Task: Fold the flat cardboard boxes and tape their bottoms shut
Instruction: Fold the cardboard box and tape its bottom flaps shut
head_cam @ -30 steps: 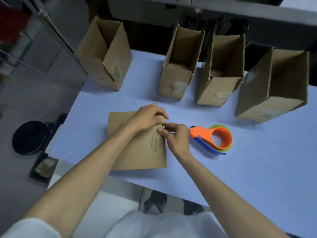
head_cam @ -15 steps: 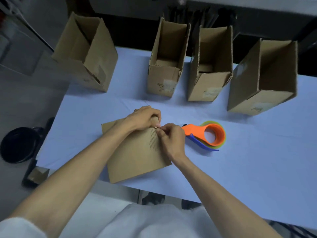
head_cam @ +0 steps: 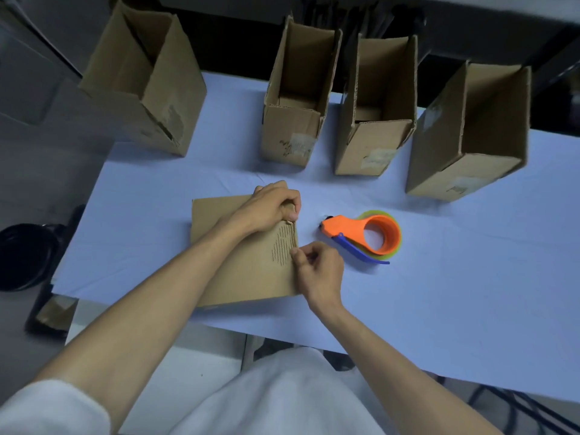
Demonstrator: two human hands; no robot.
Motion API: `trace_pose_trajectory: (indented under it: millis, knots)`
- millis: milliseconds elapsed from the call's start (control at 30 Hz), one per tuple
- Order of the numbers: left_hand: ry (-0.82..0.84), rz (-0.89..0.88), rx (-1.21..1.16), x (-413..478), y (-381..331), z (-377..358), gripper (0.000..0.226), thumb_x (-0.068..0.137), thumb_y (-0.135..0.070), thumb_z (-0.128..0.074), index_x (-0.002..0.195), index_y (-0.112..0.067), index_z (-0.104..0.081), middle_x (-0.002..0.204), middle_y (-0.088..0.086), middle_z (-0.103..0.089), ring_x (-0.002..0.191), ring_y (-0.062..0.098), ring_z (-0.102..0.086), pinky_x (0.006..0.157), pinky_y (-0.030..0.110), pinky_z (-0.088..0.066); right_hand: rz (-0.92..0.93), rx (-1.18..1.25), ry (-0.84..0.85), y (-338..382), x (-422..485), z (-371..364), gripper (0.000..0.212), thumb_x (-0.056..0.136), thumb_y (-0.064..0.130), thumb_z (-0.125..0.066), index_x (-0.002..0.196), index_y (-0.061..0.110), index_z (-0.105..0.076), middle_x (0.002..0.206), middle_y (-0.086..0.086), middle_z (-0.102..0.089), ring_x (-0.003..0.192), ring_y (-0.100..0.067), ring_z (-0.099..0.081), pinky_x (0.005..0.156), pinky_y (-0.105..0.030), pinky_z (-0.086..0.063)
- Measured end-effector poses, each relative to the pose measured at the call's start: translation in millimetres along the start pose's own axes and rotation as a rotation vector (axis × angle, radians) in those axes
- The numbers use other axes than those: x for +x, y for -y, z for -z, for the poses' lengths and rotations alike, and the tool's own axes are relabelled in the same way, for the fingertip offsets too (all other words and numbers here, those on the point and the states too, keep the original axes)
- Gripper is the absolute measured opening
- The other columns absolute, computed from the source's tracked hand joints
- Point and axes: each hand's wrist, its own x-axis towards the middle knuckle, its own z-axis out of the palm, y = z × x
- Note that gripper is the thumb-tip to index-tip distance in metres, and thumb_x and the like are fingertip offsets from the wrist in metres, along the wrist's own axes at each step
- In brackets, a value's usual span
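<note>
A flat cardboard box (head_cam: pixel 251 277) lies on the white table (head_cam: pixel 439 293) in front of me, with printed lines near its right edge. My left hand (head_cam: pixel 270 208) grips the box's upper right corner, fingers curled over the edge. My right hand (head_cam: pixel 317 271) pinches the right edge lower down. An orange tape dispenser (head_cam: pixel 364 235) with a blue blade guard lies on the table just right of the box, apart from both hands.
Several folded open boxes stand along the table's far side: one at the left (head_cam: pixel 147 86), two in the middle (head_cam: pixel 298 98) (head_cam: pixel 376 111), one at the right (head_cam: pixel 470 133). A black round object (head_cam: pixel 22 255) sits on the floor at left.
My right hand has slid down the box's right edge, away from my left hand. The flat box has turned slightly on the table. The view has tilted.
</note>
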Motion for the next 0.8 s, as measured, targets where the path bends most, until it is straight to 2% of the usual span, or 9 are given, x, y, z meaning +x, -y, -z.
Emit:
trace_pose_trajectory:
  millis: [133, 233, 300, 367, 433, 500, 600, 700, 800]
  knots:
    - [-0.05, -0.018, 0.165, 5, -14, -10, 0.008, 0.086, -0.016, -0.059, 0.085, -0.024, -0.061, 0.091, -0.004, -0.047, 0.092, 0.019, -0.044, 0.108, 0.038, -0.013, -0.002, 0.022, 0.05, -3, 3, 8, 0.025, 0.082, 0.019, -0.068, 0.059, 0.023, -0.057, 0.059, 0.007, -0.06, 0.061, -0.014, -0.057, 0.063, -0.035, -0.047]
    - [-0.035, -0.024, 0.22, 6, -22, -10, 0.009, 0.087, -0.014, -0.057, 0.082, -0.021, -0.06, 0.095, 0.004, -0.052, 0.094, 0.024, -0.047, 0.106, 0.038, -0.015, 0.085, -0.005, 0.146, -6, 12, 21, 0.023, 0.08, 0.014, -0.058, 0.058, 0.012, -0.058, 0.057, -0.006, -0.061, 0.061, -0.028, -0.06, 0.061, -0.043, -0.051]
    - [-0.039, -0.033, 0.241, 1, -29, -11, 0.014, 0.086, -0.013, -0.057, 0.077, -0.024, -0.057, 0.093, 0.005, -0.051, 0.094, 0.028, -0.048, 0.101, 0.035, -0.02, 0.197, -0.15, 0.071, -17, 19, 39, 0.014, 0.081, 0.005, -0.053, 0.068, 0.002, -0.057, 0.068, -0.015, -0.061, 0.069, -0.034, -0.056, 0.063, -0.038, -0.042]
    - [-0.041, -0.036, 0.257, -2, -34, -14, 0.015, 0.085, -0.013, -0.057, 0.076, -0.025, -0.056, 0.089, 0.003, -0.049, 0.093, 0.029, -0.049, 0.095, 0.033, -0.023, 0.284, -0.321, -0.073, -34, 28, 62, 0.007, 0.082, 0.003, -0.059, 0.086, -0.001, -0.056, 0.089, -0.018, -0.057, 0.084, -0.032, -0.05, 0.068, -0.034, -0.033]
    - [-0.043, -0.033, 0.259, -2, -38, -13, 0.014, 0.085, -0.013, -0.058, 0.078, -0.025, -0.059, 0.087, 0.001, -0.047, 0.094, 0.03, -0.049, 0.088, 0.03, -0.024, 0.286, -0.452, -0.06, -48, 38, 78, 0.031, 0.08, 0.009, -0.066, 0.105, -0.001, -0.05, 0.105, -0.016, -0.05, 0.096, -0.031, -0.046, 0.068, -0.034, -0.035]
    - [-0.037, -0.015, 0.259, 2, -40, -12, 0.013, 0.086, -0.014, -0.059, 0.086, -0.026, -0.064, 0.09, 0.0, -0.048, 0.099, 0.029, -0.05, 0.087, 0.028, -0.024, 0.257, -0.617, 0.029, -58, 51, 84, 0.046, 0.08, 0.019, -0.068, 0.117, 0.002, -0.045, 0.113, -0.014, -0.048, 0.104, -0.03, -0.047, 0.066, -0.034, -0.037]
    - [-0.103, 0.001, 0.152, 1, -40, -21, 0.041, 0.085, -0.001, -0.057, 0.122, -0.019, -0.063, 0.104, 0.005, -0.054, 0.113, 0.027, -0.046, 0.097, 0.025, -0.026, 0.278, -0.799, 0.093, -65, 68, 84, 0.043, 0.085, 0.022, -0.065, 0.119, 0.003, -0.045, 0.114, -0.015, -0.055, 0.105, -0.033, -0.052, 0.072, -0.039, -0.041]
    - [-0.26, 0.07, -0.059, -9, -40, -33, 0.055, 0.088, 0.002, -0.054, 0.14, -0.014, -0.046, 0.125, 0.008, -0.052, 0.128, 0.028, -0.041, 0.102, 0.023, -0.027, 0.307, -0.65, 0.15, -66, 74, 87, 0.028, 0.091, 0.02, -0.053, 0.116, 0.01, -0.049, 0.113, -0.011, -0.06, 0.103, -0.032, -0.057, 0.072, -0.038, -0.046]
    - [-0.393, 0.114, -0.247, -19, -51, -32, 0.048, 0.094, 0.0, -0.044, 0.14, -0.011, -0.042, 0.136, 0.007, -0.048, 0.113, 0.024, -0.053, 0.095, 0.025, -0.035, 0.451, -0.58, 0.126, -66, 70, 103, 0.027, 0.084, 0.011, -0.057, 0.109, 0.008, -0.048, 0.106, -0.009, -0.059, 0.087, -0.03, -0.056, 0.069, -0.04, -0.048]
